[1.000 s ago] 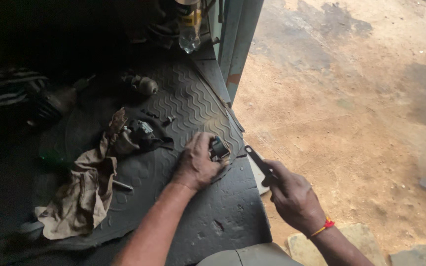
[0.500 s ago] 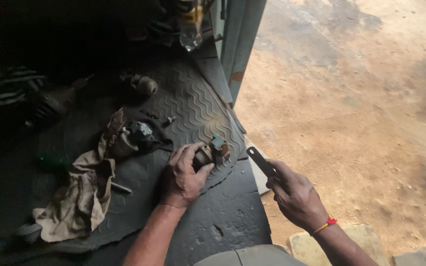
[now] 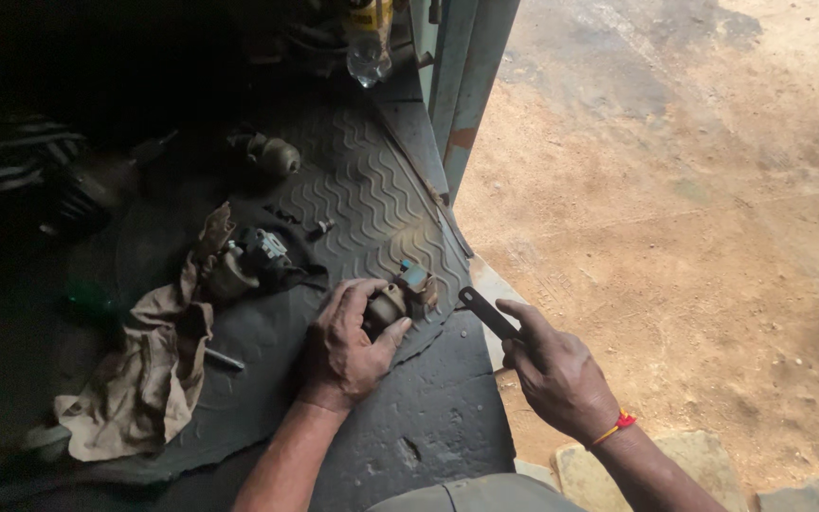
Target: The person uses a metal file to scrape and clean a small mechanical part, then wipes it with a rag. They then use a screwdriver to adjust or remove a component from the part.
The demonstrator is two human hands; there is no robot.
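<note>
The left hand [image 3: 345,346] has its grip closed around a small metal part [image 3: 400,296] on the ribbed rubber mat [image 3: 372,199]; the right hand [image 3: 556,374], just right, pinches a dark wrench [image 3: 485,311].

Left hand [image 3: 343,346] on metal part [image 3: 400,296]

Tight on the ribbed mat, open ground to the right

Left hand [image 3: 345,346] has bare wavy black rubber mat [image 3: 372,190] ahead; a crumpled tan rag [image 3: 149,370] and grimy metal part with pale cap [image 3: 248,261] crowd its left; the grey-green door post [image 3: 466,85] walls the far edge; right hand [image 3: 556,374] sits beside open brown dirt ground [image 3: 675,228].
</note>
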